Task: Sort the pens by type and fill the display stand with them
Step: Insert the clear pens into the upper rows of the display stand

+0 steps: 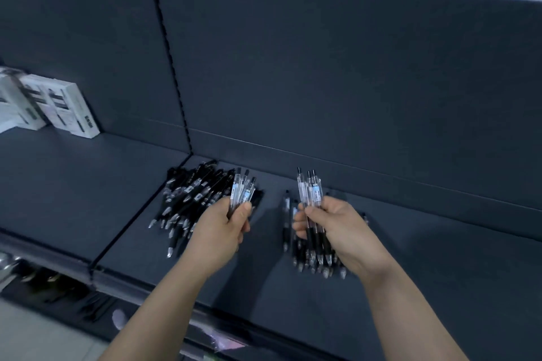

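A heap of black pens [193, 199] lies on the dark shelf [410, 258], left of centre. My left hand [225, 228] grips a few clear-barrelled pens [242, 189], held just over the heap's right edge with their clicker ends pointing up. My right hand [325, 223] holds a second small bunch of clear pens [309, 187] upright. Beneath that hand a smaller group of clear pens with black grips [311, 255] lies on the shelf, partly hidden by the hand and wrist.
White pen boxes [58, 105] stand on the neighbouring shelf section at the far left. A dark back panel [322, 67] rises behind the shelf. A lower shelf with dark items [58, 287] shows at the bottom left, below the shelf's front edge.
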A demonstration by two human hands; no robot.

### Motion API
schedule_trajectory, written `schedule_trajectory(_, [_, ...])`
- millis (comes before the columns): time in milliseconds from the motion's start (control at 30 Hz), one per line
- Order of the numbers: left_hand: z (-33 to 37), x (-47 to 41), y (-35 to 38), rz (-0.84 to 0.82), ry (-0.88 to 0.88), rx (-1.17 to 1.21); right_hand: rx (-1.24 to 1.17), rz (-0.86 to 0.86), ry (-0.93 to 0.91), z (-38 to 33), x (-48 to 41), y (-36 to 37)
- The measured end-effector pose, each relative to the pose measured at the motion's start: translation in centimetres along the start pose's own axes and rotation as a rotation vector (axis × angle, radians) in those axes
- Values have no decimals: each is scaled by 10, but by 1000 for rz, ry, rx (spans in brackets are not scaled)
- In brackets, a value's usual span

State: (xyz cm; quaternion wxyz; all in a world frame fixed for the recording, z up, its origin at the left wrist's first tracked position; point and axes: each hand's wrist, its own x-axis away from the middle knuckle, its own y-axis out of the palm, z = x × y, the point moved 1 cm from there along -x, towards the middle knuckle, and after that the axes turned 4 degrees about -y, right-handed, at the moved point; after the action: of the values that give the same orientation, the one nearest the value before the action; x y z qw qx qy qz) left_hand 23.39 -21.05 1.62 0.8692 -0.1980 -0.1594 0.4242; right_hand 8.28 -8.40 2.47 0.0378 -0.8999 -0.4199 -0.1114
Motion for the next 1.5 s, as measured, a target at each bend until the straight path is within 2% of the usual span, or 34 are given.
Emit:
schedule_trajectory(267, [-55, 18, -117, 207, -69, 85, 175, -214, -28, -5, -11, 139])
schedule_trajectory(633, [-159, 47, -333, 435, -157, 16, 190, -406, -64, -16, -16, 390])
schedule_trajectory(833, [-210, 55, -436, 558, -239, 12, 153, -462, -50, -17, -16, 498])
schedule_trajectory(1100, [-251, 13, -503, 570, -260, 99, 181, -502, -47, -20, -59, 594])
schedule_trajectory(1267, [-258, -43, -545, 586, -232, 129, 148, -505, -112, -42, -107, 646])
schedule_trajectory(1433, [-255, -102, -581, 538, -186, 278, 116, -508, -126, -66, -150, 695])
schedule_trajectory(1500, [-254, -122, -594, 522, -176, 228, 81, -516, -94, -74, -164, 712])
